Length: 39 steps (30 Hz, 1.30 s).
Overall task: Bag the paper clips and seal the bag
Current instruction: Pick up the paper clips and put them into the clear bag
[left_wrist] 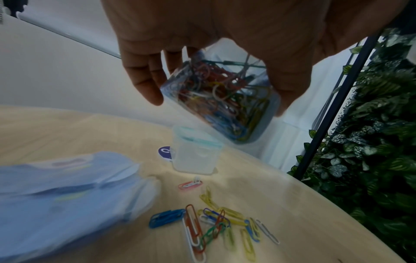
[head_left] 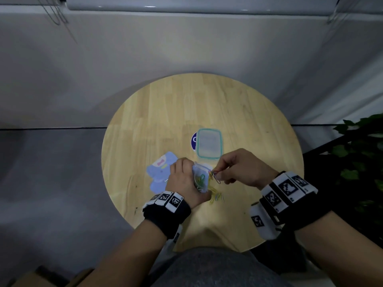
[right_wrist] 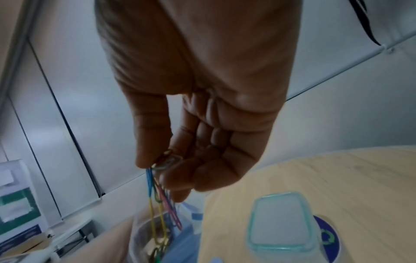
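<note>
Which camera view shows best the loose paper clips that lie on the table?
The left wrist view: the loose paper clips lie there large, each colour distinct, on the table. In the head view they form a small blurred heap beside the left hand. The right wrist view does not show them.

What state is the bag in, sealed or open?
Open. The right hand lowers a bunch of clips into the mouth of the bag, which the left hand holds; loose clips remain on the table.
</note>
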### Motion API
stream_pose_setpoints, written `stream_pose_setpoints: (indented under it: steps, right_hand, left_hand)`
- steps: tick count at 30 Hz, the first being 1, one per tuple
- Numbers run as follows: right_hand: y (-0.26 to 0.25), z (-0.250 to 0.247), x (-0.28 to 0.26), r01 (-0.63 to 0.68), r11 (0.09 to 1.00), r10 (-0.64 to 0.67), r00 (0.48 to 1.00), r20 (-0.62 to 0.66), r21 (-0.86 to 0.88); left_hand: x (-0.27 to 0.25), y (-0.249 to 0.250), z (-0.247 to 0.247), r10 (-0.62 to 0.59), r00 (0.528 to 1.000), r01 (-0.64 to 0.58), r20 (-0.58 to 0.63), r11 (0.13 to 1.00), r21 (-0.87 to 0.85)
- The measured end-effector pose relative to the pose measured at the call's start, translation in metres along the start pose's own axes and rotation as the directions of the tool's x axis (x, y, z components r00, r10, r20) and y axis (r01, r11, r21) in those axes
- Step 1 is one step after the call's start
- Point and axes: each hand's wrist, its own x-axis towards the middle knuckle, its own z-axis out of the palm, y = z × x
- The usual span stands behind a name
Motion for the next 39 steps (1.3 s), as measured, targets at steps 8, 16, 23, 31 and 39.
stream_pose_setpoints:
  steps: [8,16,23,31,39]
  right_hand:
    - [0.004,0.017,0.011,-0.003,0.985,0.023,0.994,-0.111,0.175]
    - [0.009,0.027,0.008,-0.006,0.998,0.021,0.975,-0.221,0.070]
    - [0.004,0.043,0.005,0.040,0.915,-0.177,0.934,-0.309,-0.401]
    - [0.009,0.060,-0.001,0.258,0.797,-0.300,0.954,0.014,-0.546]
    - [0.012,0.063,-0.003,0.215,0.830,-0.364,0.908,-0.209,-0.515]
  left_hand:
    - [-0.010,0.012,-0.006,0.031,0.998,-0.035,-0.056,0.997,-0.067]
    - [-0.014,0.012,-0.006,0.024,0.998,-0.027,-0.059,0.998,-0.059]
    - [-0.013,0.017,-0.004,0.063,0.992,-0.068,-0.113,0.997,-0.034]
    - [-0.014,0.016,-0.010,0.015,0.993,-0.030,-0.117,0.991,-0.127]
    - [-0.015,0.013,-0.010,-0.012,0.994,-0.004,-0.110,0.989,-0.148]
